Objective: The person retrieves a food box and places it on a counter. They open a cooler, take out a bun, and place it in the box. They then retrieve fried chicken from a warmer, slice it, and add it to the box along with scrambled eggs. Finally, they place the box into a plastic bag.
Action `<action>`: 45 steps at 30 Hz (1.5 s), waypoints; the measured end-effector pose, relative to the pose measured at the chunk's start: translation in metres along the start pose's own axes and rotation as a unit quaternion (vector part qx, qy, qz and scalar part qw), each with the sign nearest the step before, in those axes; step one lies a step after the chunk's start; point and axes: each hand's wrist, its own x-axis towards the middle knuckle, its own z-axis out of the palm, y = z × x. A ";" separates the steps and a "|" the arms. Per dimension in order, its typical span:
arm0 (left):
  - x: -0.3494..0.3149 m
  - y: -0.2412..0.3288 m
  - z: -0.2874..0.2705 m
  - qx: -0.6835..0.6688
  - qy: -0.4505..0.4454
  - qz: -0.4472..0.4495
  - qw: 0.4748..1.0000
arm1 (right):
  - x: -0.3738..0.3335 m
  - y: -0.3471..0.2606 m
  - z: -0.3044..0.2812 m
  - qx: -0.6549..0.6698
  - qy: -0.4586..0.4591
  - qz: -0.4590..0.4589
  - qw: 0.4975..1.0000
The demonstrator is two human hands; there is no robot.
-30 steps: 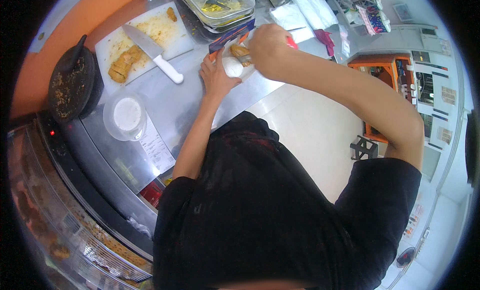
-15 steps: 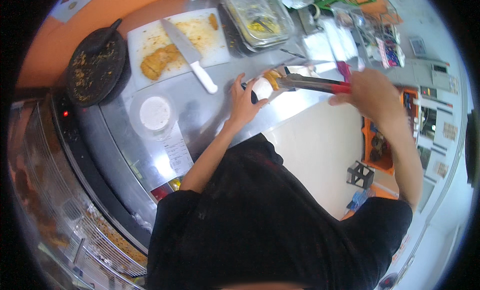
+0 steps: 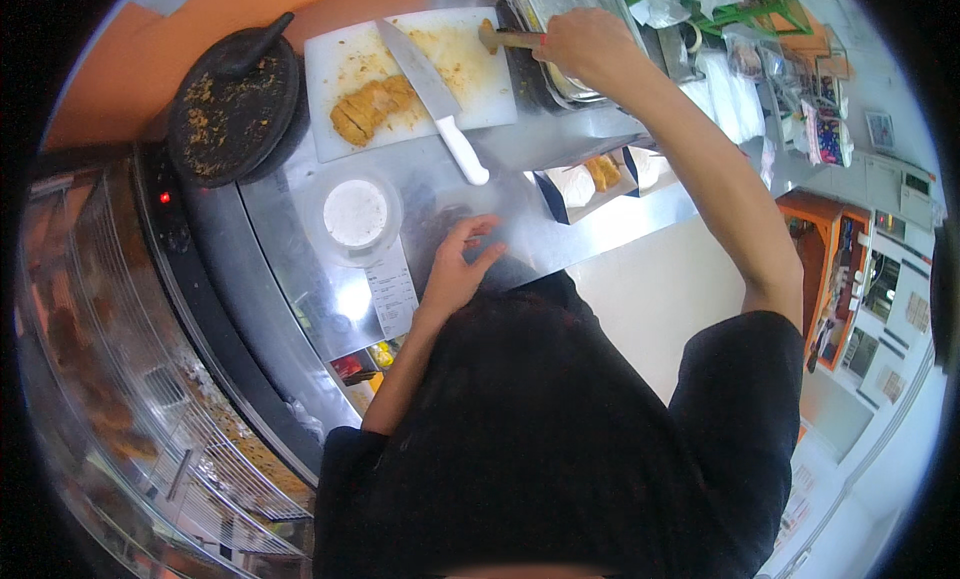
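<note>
My right hand point(image 3: 592, 51) grips a pair of metal tongs point(image 3: 522, 40) at the far right edge of the white cutting board point(image 3: 330, 59). The tips of the tongs are at a small fried piece point(image 3: 488, 36); whether they pinch it I cannot tell. Over the near counter, my left hand point(image 3: 458, 267) holds nothing, its fingers curved and apart. A sliced fried cutlet point(image 3: 375, 109) and a knife point(image 3: 418, 71) with a white handle lie on the board. Right of my left hand stands an open dark-sided food box point(image 3: 562, 207) with white rice point(image 3: 576, 186) and fried strips point(image 3: 604, 173).
A second box point(image 3: 650, 167) stands beside the first. At left are a dark stone mortar point(image 3: 235, 119) with a pestle point(image 3: 258, 47), a round clear tub point(image 3: 355, 214) and a printed slip point(image 3: 393, 291). Clear trays point(image 3: 540, 1) sit behind my right hand.
My right hand has swung left and away from me, taking the tongs from the food box to the board's edge. My left hand has let go of the box and drawn back toward me.
</note>
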 end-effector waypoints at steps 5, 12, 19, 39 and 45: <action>0.009 -0.008 -0.023 -0.028 0.010 -0.020 0.999 | -0.027 0.020 -0.001 0.057 0.020 0.021 0.998; 0.032 -0.003 -0.028 -0.047 0.116 -0.109 0.986 | -0.201 0.060 -0.088 0.106 -0.013 0.142 0.984; 0.063 0.021 0.004 0.031 0.147 -0.139 0.979 | -0.280 0.059 -0.075 0.142 -0.141 0.262 0.944; 0.045 0.028 -0.015 -0.006 0.005 -0.050 0.999 | -0.265 0.028 0.011 0.007 -0.174 0.173 0.969; 0.017 0.023 -0.053 -0.037 0.022 -0.074 0.996 | -0.269 0.041 -0.119 0.142 -0.146 0.281 0.938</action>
